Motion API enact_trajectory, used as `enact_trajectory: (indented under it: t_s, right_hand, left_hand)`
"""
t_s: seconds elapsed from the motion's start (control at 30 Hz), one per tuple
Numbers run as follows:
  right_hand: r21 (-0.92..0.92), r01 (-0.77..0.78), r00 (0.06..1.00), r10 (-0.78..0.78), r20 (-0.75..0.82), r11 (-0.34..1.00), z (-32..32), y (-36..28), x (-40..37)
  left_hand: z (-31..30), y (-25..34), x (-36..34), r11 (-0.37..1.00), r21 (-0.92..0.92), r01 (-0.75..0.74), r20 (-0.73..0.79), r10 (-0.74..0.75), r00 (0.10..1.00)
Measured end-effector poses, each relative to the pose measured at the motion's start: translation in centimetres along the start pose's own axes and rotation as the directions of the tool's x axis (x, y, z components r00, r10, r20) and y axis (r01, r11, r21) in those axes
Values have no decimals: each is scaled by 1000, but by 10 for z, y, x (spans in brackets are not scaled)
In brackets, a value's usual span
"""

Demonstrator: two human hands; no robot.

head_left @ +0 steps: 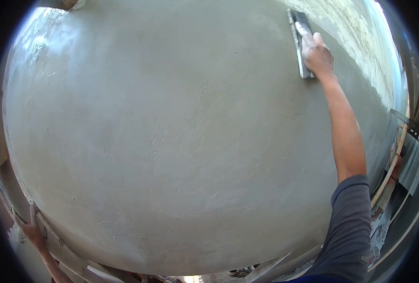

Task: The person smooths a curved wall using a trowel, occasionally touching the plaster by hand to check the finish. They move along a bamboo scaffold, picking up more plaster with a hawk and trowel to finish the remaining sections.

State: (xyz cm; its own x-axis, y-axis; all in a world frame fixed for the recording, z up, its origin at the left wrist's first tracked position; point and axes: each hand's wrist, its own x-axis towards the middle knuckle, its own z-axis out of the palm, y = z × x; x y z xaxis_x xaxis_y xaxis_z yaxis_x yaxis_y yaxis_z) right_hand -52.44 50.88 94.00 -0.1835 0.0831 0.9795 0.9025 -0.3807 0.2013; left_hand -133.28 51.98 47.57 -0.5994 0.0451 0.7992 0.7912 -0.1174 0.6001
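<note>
A wide grey plastered surface [172, 141] fills most of the view. At the upper right, my right hand [317, 54] is closed on a rectangular trowel [300, 42], whose blade lies against the wet plaster beside a paler, rough patch [355, 42]. My right arm is stretched up, in a dark sleeve. Down at the lower left, my left hand [33, 232] rests by the surface's edge with its fingers apart. It appears to hold nothing.
Beyond the right edge are a metal bracket [405, 121], curved poles [389, 172] and part of another person [396, 165]. Boards [65, 252] run along the lower left edge. Dark footwear [241, 272] shows at the bottom. A brown shape at the top left is too cropped to identify.
</note>
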Motion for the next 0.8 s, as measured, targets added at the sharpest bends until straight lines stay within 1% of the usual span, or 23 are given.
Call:
enact_trajectory:
  t_s: [0.03,0.07,0.13,0.2,0.23,0.3,0.33,0.37,0.43,0.47,0.53,0.6,0.63,0.67,0.7,0.77,0.8]
  right_hand:
    - [38,-51,997,54,-63,998,10,7,13]
    - [20,-155,985,156,-76,988,9,3,27]
    - [-35,-198,977,194,-90,980,21,2,54]
    - [-5,-56,997,55,-48,998,4,-28,22]
    - [14,10,999,-9,-32,1000,-3,-38,9]
    - [-42,-27,1000,27,15,999,-7,-17,-2]
    - [-72,-31,999,33,31,997,-9,-2,-1]
    - [-22,-129,992,129,-14,991,3,16,20]
    - [-122,-227,968,237,78,966,22,20,56]
    - [-113,-214,971,224,83,970,12,7,46]
    - [-94,-188,976,197,94,978,-9,-20,24]
    - [-115,6,994,7,112,993,-25,-27,-23]
    - [-126,-44,987,62,146,991,-24,-11,-21]
    - [-132,-81,987,99,130,988,-17,2,-6]
    - [-142,-123,983,141,120,982,-6,17,17]
    - [-107,-214,963,228,145,971,-4,5,37]
    - [-91,-259,950,271,157,961,-3,-1,46]
  left_hand:
    - [0,0,1,1000,-5,4,4,-4,1000]
    - [-2,0,4,1000,-8,1,13,-1,1000]
    - [-1,-32,8,965,166,-203,38,199,979]
    - [5,-63,1,928,244,-284,57,278,959]
    - [7,-72,-1,930,242,-278,54,273,961]
    - [2,-57,12,960,174,-221,27,220,975]
    - [-2,-14,7,985,98,-143,2,143,990]
    - [-4,9,3,998,17,-64,-13,64,998]
    - [-3,2,5,998,-22,-57,3,57,998]
    - [-3,-3,3,998,-41,-48,9,48,999]
    - [0,-10,1,999,-22,-33,-3,33,999]
    - [0,-7,7,999,-27,-24,-1,24,1000]
    - [-1,1,6,999,-41,-5,2,5,1000]
    - [-2,5,1,998,-58,24,5,-23,1000]
    - [-3,2,-2,999,-34,12,-2,-12,1000]
    - [-2,-4,5,999,6,-35,-4,35,999]
    - [-1,-13,5,999,13,-33,21,33,999]
